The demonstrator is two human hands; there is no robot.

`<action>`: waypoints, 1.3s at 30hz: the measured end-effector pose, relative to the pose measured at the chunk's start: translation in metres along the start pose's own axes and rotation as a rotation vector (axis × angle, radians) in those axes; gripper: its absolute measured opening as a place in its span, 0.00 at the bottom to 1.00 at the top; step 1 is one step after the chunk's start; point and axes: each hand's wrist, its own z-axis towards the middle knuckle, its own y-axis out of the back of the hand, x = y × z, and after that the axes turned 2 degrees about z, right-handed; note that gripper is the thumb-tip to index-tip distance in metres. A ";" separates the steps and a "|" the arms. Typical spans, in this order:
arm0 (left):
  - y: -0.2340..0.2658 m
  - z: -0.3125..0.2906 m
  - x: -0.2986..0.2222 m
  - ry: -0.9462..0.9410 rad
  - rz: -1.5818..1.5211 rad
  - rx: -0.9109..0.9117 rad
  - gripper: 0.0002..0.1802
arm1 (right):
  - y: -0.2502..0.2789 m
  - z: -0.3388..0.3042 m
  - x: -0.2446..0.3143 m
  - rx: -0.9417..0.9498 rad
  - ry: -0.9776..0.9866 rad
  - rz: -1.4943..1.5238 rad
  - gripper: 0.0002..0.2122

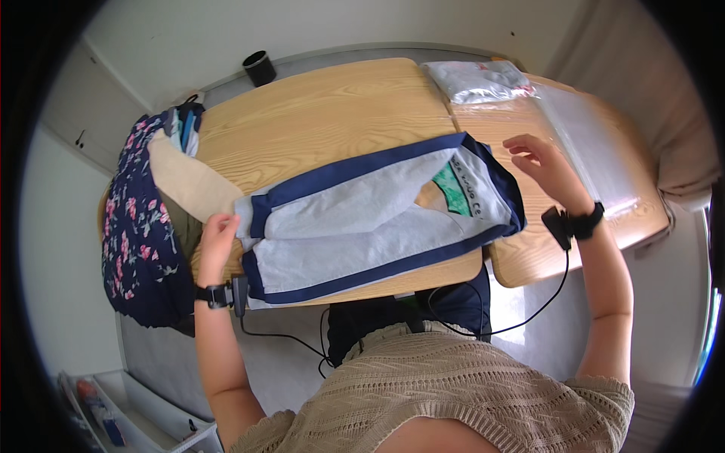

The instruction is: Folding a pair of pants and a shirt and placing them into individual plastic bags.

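A light grey garment with navy bands (325, 235) lies spread across the wooden table, two long tubes with navy cuffs pointing left. At its right end, a green patch with dark lettering shows beside a navy edge. My left hand (219, 230) is at the pale left end, fingers closed on the cloth's edge. My right hand (538, 157) hovers just past the garment's right end, empty, with fingers curved and apart. A dark band with a black device is strapped to each wrist.
A pile of clothes (147, 219), with a navy floral piece and a beige one, covers the table's left end. At the far right lie a bagged grey garment (479, 79) and clear plastic sheets (585, 143). Black cables (529, 321) hang from both wrists. A white bin (143, 408) stands lower left.
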 end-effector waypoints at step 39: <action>-0.044 -0.148 -0.030 0.370 -0.803 -0.089 0.18 | -0.055 -0.004 -0.015 -0.284 -0.265 -0.260 0.19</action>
